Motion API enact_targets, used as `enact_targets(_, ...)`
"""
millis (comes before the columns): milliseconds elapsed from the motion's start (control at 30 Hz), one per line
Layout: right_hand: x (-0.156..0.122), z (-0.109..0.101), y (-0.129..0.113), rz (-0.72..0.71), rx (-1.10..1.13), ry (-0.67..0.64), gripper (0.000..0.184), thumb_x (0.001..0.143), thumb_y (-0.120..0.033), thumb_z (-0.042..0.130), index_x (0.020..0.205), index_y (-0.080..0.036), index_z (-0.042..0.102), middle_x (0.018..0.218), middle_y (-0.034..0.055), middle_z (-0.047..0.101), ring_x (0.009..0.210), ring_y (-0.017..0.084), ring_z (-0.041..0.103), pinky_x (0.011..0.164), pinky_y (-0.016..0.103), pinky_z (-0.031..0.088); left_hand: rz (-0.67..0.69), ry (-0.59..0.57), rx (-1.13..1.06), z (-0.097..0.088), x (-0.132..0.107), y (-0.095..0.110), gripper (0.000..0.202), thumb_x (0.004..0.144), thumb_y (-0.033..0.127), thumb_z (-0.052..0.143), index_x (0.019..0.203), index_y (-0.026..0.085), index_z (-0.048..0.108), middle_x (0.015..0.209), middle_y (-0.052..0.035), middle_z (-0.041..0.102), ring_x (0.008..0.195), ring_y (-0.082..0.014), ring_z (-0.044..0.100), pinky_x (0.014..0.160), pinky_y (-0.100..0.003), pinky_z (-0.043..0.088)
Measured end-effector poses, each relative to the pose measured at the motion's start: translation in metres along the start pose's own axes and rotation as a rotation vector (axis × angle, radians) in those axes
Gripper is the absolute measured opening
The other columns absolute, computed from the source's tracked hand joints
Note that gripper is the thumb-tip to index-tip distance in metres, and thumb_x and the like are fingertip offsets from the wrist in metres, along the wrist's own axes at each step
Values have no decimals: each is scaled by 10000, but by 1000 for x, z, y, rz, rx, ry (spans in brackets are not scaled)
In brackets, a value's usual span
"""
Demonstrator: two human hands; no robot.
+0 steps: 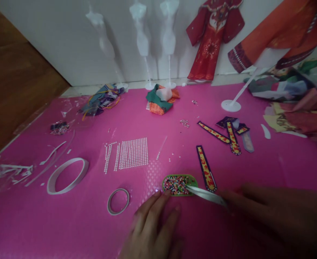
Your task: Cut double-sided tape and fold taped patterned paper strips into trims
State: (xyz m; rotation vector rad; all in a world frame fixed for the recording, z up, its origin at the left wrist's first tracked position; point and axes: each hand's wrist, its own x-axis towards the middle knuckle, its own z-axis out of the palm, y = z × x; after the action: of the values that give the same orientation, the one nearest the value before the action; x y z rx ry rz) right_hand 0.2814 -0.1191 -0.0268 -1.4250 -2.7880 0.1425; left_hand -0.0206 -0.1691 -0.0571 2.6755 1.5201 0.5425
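A small green tray (196, 179) full of tiny multicoloured beads (177, 184) lies near the front of the pink table. The fingertips of my left hand (154, 225) rest at its near left rim, fingers stretched out and apart. From the right, my right hand (266, 212) grips metal tweezers (208, 195), whose points dip among the beads. Whether a bead sits between the points I cannot tell. Just behind the tweezers lies a yellow and red patterned fabric strip (205, 169) with a dark edge. Part of my right hand is in shadow.
A sheet of white stick-on gems (134, 153) and two tape rolls (66, 176) (118, 201) lie left. More patterned strips (214, 132) and fabric pieces (296, 115) are right. White dress forms (139, 28), a red doll dress (209, 46) and fabric bundles (161, 100) stand behind.
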Motion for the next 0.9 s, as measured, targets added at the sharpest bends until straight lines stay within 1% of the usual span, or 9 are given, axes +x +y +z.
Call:
enact_targets(67, 3, 0, -5, -61, -45, -70, 613, 752, -142, 482, 1292, -421, 567, 743, 3, 669, 500, 213, 622, 447, 314, 515, -21, -1, -9, 0, 0, 1, 349, 940, 242, 545, 1286, 232, 586, 1388, -85, 526, 1262, -287, 493, 933, -413, 545)
enact_targets(100, 4, 0, -7, -65, -62, -74, 603, 760, -143, 480, 1294, -409, 565, 723, 1, 658, 486, 211, 615, 442, 315, 516, -23, -3, -13, 0, -1, 1, 348, 938, 238, 545, 1284, 231, 588, 1390, -84, 525, 1264, -286, 493, 937, -412, 544)
enact_targets(233, 5, -2, -10, -80, -121, -63, 531, 815, -180, 460, 1290, -394, 559, 744, -4, 662, 497, 204, 631, 432, 311, 524, 1, -9, -11, 0, -1, 0, 357, 935, 233, 546, 1291, 240, 582, 1395, -79, 525, 1262, -279, 495, 931, -400, 548)
enact_targets(367, 4, -1, -12, -69, -169, -58, 501, 810, -205, 471, 1258, -401, 578, 736, -1, 658, 479, 201, 621, 432, 312, 530, 15, -3, 9, 2, -1, -3, 358, 934, 247, 551, 1290, 230, 582, 1383, -88, 529, 1247, -282, 506, 925, -401, 551)
enact_targets(500, 2, 2, -11, -68, -169, -92, 533, 795, -217, 491, 1281, -426, 558, 785, 11, 672, 501, 220, 629, 436, 336, 533, 31, -2, 26, 3, -2, -4, 361, 940, 285, 549, 1295, 230, 578, 1376, -91, 535, 1240, -285, 512, 912, -405, 558)
enact_targets(567, 2, 1, -11, -78, -171, -104, 534, 797, -214, 495, 1285, -423, 558, 776, 13, 669, 491, 221, 624, 432, 338, 530, 28, -2, 23, 3, -3, -4, 359, 939, 275, 549, 1294, 236, 578, 1379, -90, 533, 1246, -286, 509, 915, -407, 556)
enact_targets(733, 5, 1, -12, -47, -185, -55, 501, 790, -218, 489, 1238, -412, 602, 746, 18, 682, 471, 221, 624, 406, 325, 516, 30, -1, 23, 4, -2, -5, 360, 933, 261, 552, 1291, 237, 581, 1373, -89, 541, 1236, -285, 516, 908, -406, 557)
enact_targets(833, 5, 3, -10, -59, -171, -63, 560, 768, -200, 498, 1277, -419, 577, 840, 27, 716, 524, 226, 651, 430, 324, 519, 38, 13, 23, 5, -1, -6, 357, 924, 246, 562, 1280, 233, 588, 1362, -94, 550, 1229, -285, 524, 908, -403, 555)
enact_targets(900, 3, 4, -9, -73, -163, -80, 580, 763, -204, 505, 1301, -411, 561, 844, 26, 716, 535, 225, 652, 442, 324, 522, 38, 20, 22, 5, -2, -5, 360, 919, 229, 563, 1277, 233, 589, 1362, -95, 550, 1226, -285, 526, 906, -403, 556)
